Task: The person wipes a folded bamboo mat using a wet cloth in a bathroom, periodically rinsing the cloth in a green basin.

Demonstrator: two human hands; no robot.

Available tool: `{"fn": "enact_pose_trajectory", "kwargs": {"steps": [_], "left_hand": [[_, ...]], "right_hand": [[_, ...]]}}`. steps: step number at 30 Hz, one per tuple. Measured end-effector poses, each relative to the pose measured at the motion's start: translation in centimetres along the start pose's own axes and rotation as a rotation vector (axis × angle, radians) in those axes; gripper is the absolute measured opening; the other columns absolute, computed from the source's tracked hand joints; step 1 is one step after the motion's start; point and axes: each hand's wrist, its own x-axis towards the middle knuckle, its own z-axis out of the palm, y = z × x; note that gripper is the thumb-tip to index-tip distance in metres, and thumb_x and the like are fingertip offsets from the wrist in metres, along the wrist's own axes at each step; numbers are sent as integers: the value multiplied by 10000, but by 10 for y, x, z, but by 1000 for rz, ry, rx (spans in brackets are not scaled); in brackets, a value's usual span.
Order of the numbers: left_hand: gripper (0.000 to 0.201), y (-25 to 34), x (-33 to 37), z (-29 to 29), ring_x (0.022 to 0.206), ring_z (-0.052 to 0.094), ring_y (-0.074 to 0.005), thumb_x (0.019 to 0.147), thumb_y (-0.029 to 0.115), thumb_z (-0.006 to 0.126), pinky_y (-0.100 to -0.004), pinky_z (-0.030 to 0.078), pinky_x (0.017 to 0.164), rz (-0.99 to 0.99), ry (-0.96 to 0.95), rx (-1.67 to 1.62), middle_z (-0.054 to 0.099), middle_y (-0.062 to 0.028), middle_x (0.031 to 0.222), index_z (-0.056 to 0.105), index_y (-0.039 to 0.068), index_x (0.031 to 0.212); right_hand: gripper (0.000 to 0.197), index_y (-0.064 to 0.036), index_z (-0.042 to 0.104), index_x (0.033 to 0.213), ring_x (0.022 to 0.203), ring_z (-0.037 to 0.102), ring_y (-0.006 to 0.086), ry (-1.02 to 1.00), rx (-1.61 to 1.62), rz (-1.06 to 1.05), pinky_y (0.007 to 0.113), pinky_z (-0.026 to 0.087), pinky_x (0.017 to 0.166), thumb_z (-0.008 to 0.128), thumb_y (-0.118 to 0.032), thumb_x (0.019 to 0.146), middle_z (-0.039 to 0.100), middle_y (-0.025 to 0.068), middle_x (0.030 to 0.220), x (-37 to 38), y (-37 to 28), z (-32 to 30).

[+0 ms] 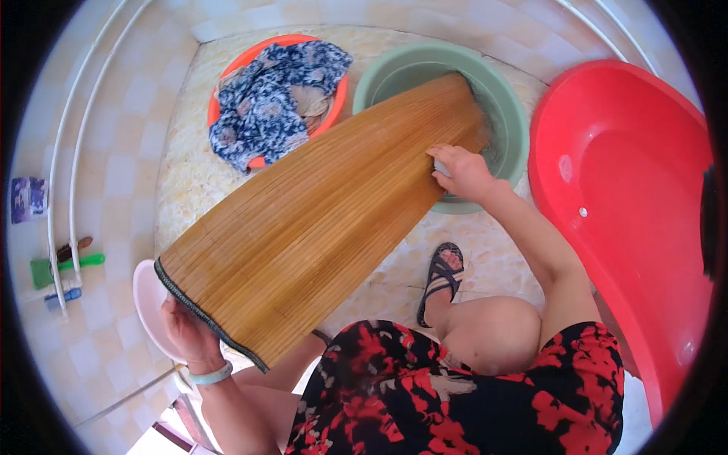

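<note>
A long bamboo mat (pixel 311 227), brown and slatted with a dark stitched end edging, slopes from the lower left up to the green basin (pixel 514 125). Its far end dips into the water there. My left hand (pixel 189 334) grips the near end by the edging, with some fingers hidden beneath the mat. Over by the basin, my right hand (pixel 469 176) is closed on a small pale block (pixel 441 168) pressed to the mat's surface. Whether this block is soap or a scrubber cannot be made out.
An orange basin (pixel 339 106) holds blue-and-white patterned cloth (pixel 265 98). At the right lies a large red tub (pixel 629 174). A pale pink basin (pixel 148 303) shows behind my left hand. Brushes (pixel 68 265) hang by white wall pipes (pixel 72 174).
</note>
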Motion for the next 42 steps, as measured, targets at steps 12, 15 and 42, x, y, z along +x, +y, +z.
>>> {"fn": "enact_pose_trajectory", "kwargs": {"steps": [12,15,42], "left_hand": [[316,-5,7,-3,806,518,-140,912,219,470,-264,416,710,95,373,1170,580,-69,922,572,-29,1078],[179,1,-9,-8,554,470,-55,895,158,538,-196,382,501,136,428,1046,531,7,625,579,-16,907],[275,-4,-13,45,942,530,-145,939,224,492,-290,417,855,270,289,646,573,-55,1064,487,57,1158]], "right_hand": [[413,-105,552,1161,1084,535,299,-3,60,-4,382,455,891,576,-148,752,553,144,1196,11,0,22],[413,-104,548,1167,1083,534,299,-5,92,-52,380,448,901,575,-134,756,548,146,1199,13,-13,31],[255,-21,606,926,713,553,150,305,893,919,315,463,640,599,-232,784,614,72,839,56,143,64]]}}
